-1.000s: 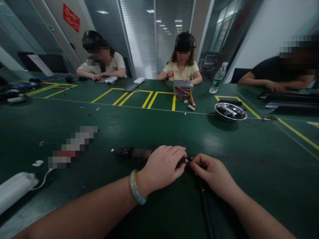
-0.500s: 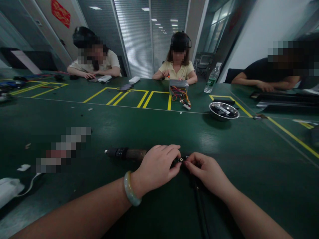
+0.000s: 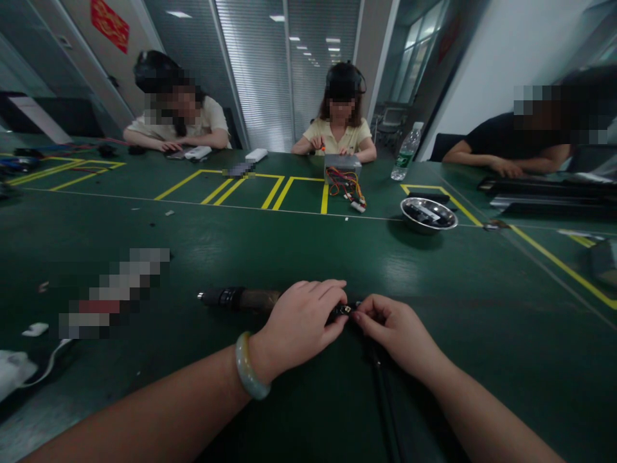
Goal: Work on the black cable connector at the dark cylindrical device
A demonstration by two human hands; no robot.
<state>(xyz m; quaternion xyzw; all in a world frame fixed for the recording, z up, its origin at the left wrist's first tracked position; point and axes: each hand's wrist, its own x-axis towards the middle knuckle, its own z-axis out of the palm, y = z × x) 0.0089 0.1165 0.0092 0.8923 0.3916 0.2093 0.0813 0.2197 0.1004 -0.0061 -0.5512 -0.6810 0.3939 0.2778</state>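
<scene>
A dark, tube-shaped tool (image 3: 258, 300) with a brown middle section and a small metal tip at its left end lies across the green table in front of me. My left hand (image 3: 306, 318), with a jade-coloured bangle at the wrist, is closed over the tool's right part and hides much of it. A small black piece with a shiny metal bit (image 3: 343, 310) shows between its thumb and fingers. Right beside it, my right hand (image 3: 385, 318) is pinched; what its fingertips hold is too small to name. A thin black rod or cable (image 3: 385, 399) runs from below that hand toward me.
On the left are a pixelated strip (image 3: 116, 289) and a white plug-like object (image 3: 17, 373) with a cord. Farther back stand a metal bowl (image 3: 429, 215) with dark parts, a water bottle (image 3: 407, 151) and a grey box with wires (image 3: 342, 167). Several people sit across the table.
The whole view has shifted slightly, so things appear a little farther left. Both hands keep nearly the same pose on the tool.
</scene>
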